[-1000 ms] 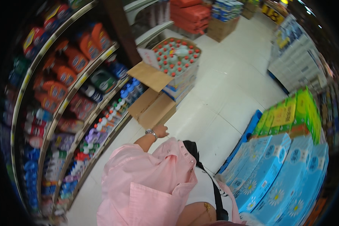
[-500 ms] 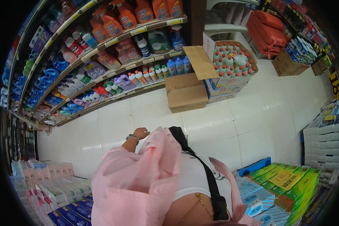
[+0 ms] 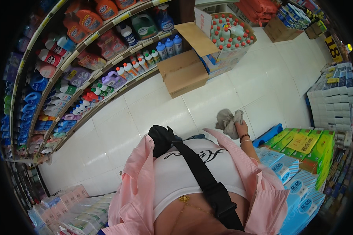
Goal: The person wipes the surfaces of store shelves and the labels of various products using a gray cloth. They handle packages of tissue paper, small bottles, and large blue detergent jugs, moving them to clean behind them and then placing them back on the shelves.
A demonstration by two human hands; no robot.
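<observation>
A crumpled grey cloth (image 3: 227, 120) hangs from my right hand (image 3: 242, 127), whose fingers are closed round its bunched end. The hand is held out over the white tiled floor, with a beaded bracelet at the wrist. Close below the right forearm are blue-and-white packs (image 3: 277, 161) and green packs (image 3: 313, 147). My left hand does not show; only the pink left sleeve (image 3: 135, 184) is visible.
Shelves of cleaning bottles (image 3: 106, 43) line the left. An open cardboard box (image 3: 184, 76) stands on the floor beside a larger carton of red-capped bottles (image 3: 231, 37). Stacked white packs (image 3: 331, 102) rise at right, and pink-and-white packs (image 3: 64, 197) lie at lower left.
My view has turned to the right. My right hand has come into sight holding the grey cloth, while my left hand, seen earlier near the sleeve, has gone out of sight.
</observation>
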